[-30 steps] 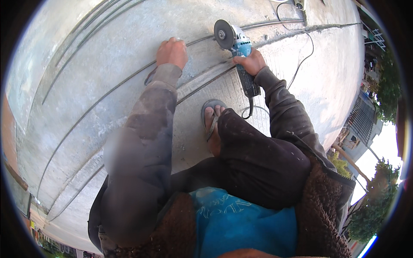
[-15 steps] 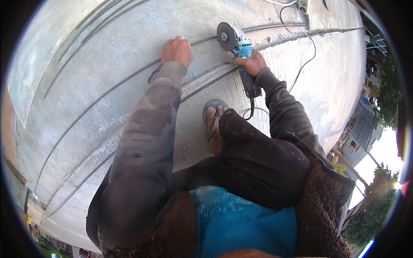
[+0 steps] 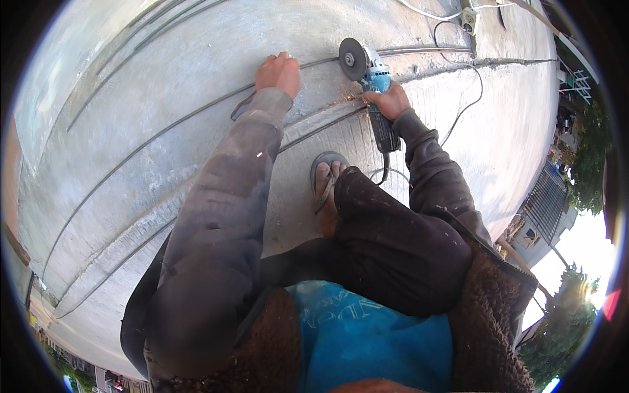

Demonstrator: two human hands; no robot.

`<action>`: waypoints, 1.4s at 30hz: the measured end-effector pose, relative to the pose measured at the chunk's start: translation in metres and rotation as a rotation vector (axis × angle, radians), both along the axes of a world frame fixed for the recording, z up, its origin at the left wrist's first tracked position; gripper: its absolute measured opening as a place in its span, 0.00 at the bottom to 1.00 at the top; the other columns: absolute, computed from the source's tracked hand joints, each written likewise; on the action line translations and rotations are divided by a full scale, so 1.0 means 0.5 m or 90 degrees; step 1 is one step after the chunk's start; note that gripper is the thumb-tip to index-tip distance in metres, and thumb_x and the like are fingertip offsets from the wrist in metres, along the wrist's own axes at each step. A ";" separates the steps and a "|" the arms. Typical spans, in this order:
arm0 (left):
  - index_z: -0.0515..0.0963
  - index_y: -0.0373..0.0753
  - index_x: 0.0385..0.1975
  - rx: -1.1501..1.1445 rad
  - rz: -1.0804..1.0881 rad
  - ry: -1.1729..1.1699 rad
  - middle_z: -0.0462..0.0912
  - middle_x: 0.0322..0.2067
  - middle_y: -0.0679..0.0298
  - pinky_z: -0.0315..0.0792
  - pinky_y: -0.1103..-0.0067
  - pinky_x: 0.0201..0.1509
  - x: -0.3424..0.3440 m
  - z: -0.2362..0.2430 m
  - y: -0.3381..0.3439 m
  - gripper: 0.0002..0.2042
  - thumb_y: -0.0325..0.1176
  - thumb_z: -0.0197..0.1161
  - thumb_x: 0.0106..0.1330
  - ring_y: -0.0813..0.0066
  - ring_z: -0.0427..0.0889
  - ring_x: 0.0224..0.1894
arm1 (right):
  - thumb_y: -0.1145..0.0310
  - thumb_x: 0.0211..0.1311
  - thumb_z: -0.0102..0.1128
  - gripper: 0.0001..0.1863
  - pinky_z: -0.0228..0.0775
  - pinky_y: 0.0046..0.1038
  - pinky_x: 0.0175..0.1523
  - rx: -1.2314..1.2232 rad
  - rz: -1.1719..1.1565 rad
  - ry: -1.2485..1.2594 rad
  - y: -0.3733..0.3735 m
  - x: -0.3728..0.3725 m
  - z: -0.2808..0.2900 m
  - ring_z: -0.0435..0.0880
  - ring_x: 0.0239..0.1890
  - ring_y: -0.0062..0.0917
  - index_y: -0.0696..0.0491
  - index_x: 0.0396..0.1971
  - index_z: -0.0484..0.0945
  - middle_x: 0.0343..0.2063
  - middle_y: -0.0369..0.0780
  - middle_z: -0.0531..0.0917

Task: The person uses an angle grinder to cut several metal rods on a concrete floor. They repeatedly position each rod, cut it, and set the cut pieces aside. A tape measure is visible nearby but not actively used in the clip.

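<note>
the right hand [image 3: 391, 101] is clamped around the body of a blue angle grinder [image 3: 375, 92], fingers wrapped over its housing. the grinder's grey disc [image 3: 352, 59] stands on edge at the far end of the tool, at the thin steel rod [image 3: 196, 114] that runs across the concrete slab [image 3: 131, 78] from lower left to upper right; a few small sparks show just near of the disc. the grinder's dark handle points back toward the person, and its cable [image 3: 468, 98] loops away to the right and up to a socket [image 3: 468, 19] at the far edge.

the left hand [image 3: 278, 72] is to the left of the grinder, knuckles up, fingers curled and pressed down on the same rod; whether they close around it cannot be told. a second rod [image 3: 321, 124] lies nearer, passing under the right hand. a foot in a sandal [image 3: 325, 187] rests on the slab between the two arms.
</note>
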State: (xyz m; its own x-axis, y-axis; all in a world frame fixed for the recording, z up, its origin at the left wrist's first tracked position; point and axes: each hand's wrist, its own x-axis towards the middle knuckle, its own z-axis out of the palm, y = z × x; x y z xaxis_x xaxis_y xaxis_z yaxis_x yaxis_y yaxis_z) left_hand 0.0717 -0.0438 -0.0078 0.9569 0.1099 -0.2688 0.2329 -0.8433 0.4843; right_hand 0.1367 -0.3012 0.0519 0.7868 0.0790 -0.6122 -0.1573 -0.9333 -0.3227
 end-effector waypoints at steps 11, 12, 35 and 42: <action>0.83 0.40 0.33 -0.015 -0.018 0.051 0.80 0.44 0.59 0.75 0.66 0.53 0.001 0.014 0.002 0.08 0.27 0.56 0.62 0.59 0.78 0.49 | 0.60 0.42 0.70 0.21 0.75 0.31 0.40 0.028 -0.003 -0.061 0.011 -0.001 0.004 0.83 0.29 0.28 0.63 0.32 0.82 0.27 0.45 0.85; 0.83 0.40 0.33 -0.024 -0.017 0.048 0.80 0.44 0.59 0.75 0.66 0.53 -0.001 0.021 0.005 0.08 0.26 0.56 0.61 0.59 0.78 0.49 | 0.60 0.42 0.70 0.21 0.75 0.31 0.39 0.033 -0.007 -0.057 0.016 0.001 0.008 0.83 0.28 0.28 0.63 0.31 0.82 0.26 0.45 0.85; 0.81 0.40 0.32 -0.054 0.000 -0.013 0.80 0.40 0.58 0.75 0.65 0.49 -0.012 -0.004 0.002 0.07 0.27 0.55 0.60 0.58 0.79 0.48 | 0.59 0.42 0.69 0.26 0.75 0.32 0.40 0.016 0.014 -0.018 -0.001 0.017 -0.013 0.84 0.33 0.31 0.63 0.39 0.80 0.30 0.45 0.85; 0.82 0.40 0.33 -0.063 0.003 -0.014 0.80 0.40 0.58 0.75 0.66 0.49 -0.013 -0.006 0.001 0.08 0.27 0.55 0.60 0.59 0.79 0.48 | 0.61 0.41 0.68 0.24 0.73 0.32 0.37 0.039 -0.061 0.032 0.011 0.031 -0.019 0.82 0.30 0.29 0.63 0.37 0.80 0.28 0.44 0.84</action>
State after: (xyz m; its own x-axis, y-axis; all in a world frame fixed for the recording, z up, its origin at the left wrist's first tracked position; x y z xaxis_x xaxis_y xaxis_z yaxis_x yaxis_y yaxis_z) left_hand 0.0653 -0.0432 -0.0107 0.9624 0.0885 -0.2570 0.2250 -0.7899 0.5705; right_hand 0.1519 -0.2958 0.0427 0.7610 0.0436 -0.6473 -0.2616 -0.8924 -0.3676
